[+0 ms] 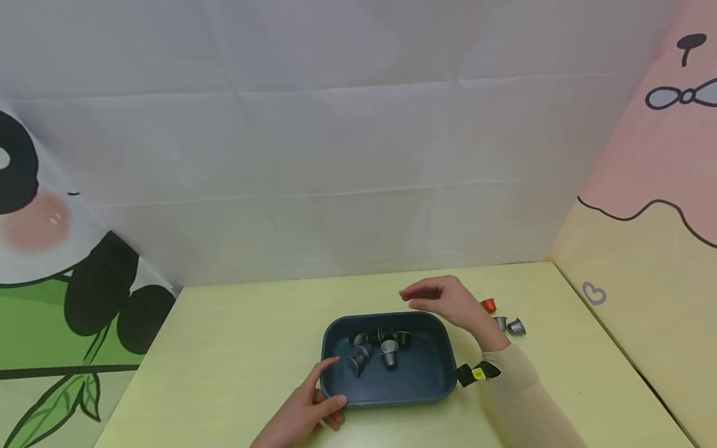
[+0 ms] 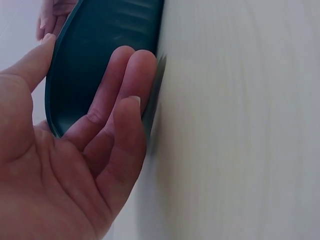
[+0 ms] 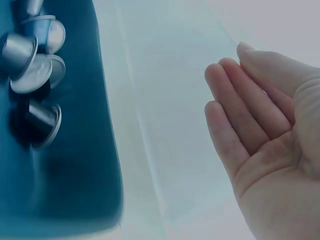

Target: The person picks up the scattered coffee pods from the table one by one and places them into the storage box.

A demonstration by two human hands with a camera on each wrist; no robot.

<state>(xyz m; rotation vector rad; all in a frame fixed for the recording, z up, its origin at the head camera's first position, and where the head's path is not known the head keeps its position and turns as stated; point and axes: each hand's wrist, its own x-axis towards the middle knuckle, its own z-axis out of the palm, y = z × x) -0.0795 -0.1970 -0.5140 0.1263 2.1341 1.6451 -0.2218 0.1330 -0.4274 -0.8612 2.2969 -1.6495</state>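
Note:
A dark blue rectangular tray [image 1: 403, 389] sits on the table with several silver and black coffee capsules [image 1: 389, 352] grouped inside, toward its back and left. My left hand [image 1: 307, 404] grips the tray's front left corner, index finger over the left rim and thumb at the front. In the left wrist view its other fingers [image 2: 127, 85] bend against the tray's outer wall. Past the tray's back right edge hovers my right hand [image 1: 445, 300], holding nothing. Its fingers [image 3: 237, 95] are together and slightly bent in the right wrist view.
Right of the tray, behind the right forearm, lie a red capsule [image 1: 489, 305], a silver capsule [image 1: 501, 323] and a grey capsule [image 1: 516, 326]. A black strap [image 1: 478, 373] hangs at the right wrist. The pale yellow table [image 1: 241, 336] meets a white sheet [image 1: 336, 236] behind.

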